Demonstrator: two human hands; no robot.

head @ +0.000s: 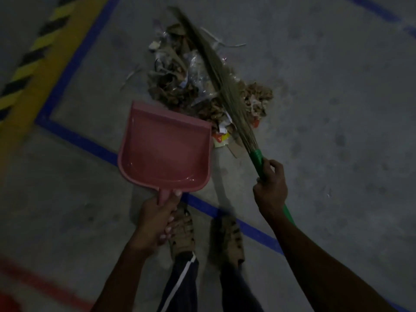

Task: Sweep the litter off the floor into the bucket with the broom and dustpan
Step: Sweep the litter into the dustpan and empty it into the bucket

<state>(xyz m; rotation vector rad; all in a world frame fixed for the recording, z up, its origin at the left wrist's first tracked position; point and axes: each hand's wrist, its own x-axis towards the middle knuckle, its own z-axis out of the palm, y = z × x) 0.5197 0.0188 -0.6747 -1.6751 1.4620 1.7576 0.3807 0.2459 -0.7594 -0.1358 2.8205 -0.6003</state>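
Left hand (157, 218) gripping handle of pink plastic dustpan (165, 149), its open lip just near-left of brown litter heap (202, 86), right hand (270, 188) gripping green-handled grass broom (221, 82) lying across heap, grey concrete floor (337, 97).

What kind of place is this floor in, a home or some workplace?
Probably a workplace such as a factory or warehouse: a bare concrete floor is marked with blue lines and a yellow-and-black hazard stripe. The view is dim, so this is a guess.
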